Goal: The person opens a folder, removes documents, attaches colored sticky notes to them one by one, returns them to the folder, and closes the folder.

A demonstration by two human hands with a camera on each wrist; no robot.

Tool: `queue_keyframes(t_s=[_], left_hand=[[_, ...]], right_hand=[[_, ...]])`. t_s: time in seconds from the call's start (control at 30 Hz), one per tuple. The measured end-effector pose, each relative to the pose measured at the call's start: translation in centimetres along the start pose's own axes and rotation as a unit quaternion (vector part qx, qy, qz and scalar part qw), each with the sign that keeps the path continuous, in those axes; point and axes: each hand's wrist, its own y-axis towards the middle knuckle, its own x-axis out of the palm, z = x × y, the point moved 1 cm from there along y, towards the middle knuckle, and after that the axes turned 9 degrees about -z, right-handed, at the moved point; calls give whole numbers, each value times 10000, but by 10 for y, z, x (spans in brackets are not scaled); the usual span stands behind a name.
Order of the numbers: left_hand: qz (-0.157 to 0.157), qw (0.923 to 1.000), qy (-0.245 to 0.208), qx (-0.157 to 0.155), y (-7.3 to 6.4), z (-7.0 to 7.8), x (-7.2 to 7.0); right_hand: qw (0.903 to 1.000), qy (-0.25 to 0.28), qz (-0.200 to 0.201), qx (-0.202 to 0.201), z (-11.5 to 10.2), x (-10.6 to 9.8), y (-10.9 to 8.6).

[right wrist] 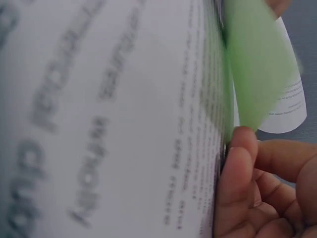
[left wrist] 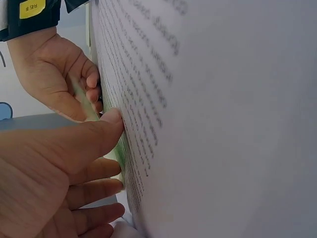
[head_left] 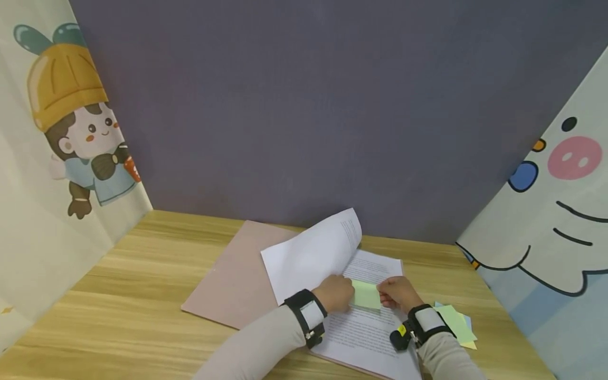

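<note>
A pale green sticky note [head_left: 366, 294] is held flat just over a printed page [head_left: 361, 335] of an open folder. My left hand [head_left: 336, 293] pinches its left edge between thumb and forefinger, the other fingers loosely bent in the left wrist view. At the opposite edge, my right hand [head_left: 400, 293] grips the note between thumb and fingertips. Seen from the right wrist, the green note [right wrist: 257, 64] stands up from the page at an angle, its lower corner in the right fingertips [right wrist: 242, 141].
A turned-over sheet [head_left: 309, 253] curls up across the folder's pink cover [head_left: 237, 279], which lies on the wooden table [head_left: 128, 285]. More sticky notes [head_left: 456, 322], green, yellow and blue, lie beside my right wrist. A dark panel [head_left: 304, 116] rises behind the table.
</note>
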Motion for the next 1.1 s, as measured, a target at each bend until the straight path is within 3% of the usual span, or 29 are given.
queue_keyframes(t_s=[0.83, 1.1], left_hand=[[-553, 9976, -422, 15, 7, -3, 5], [-587, 9974, -411, -25, 7, -3, 1]], right_hand=[[9998, -133, 153, -27, -2, 4, -2], [9982, -515, 302, -106, -3, 4, 1]])
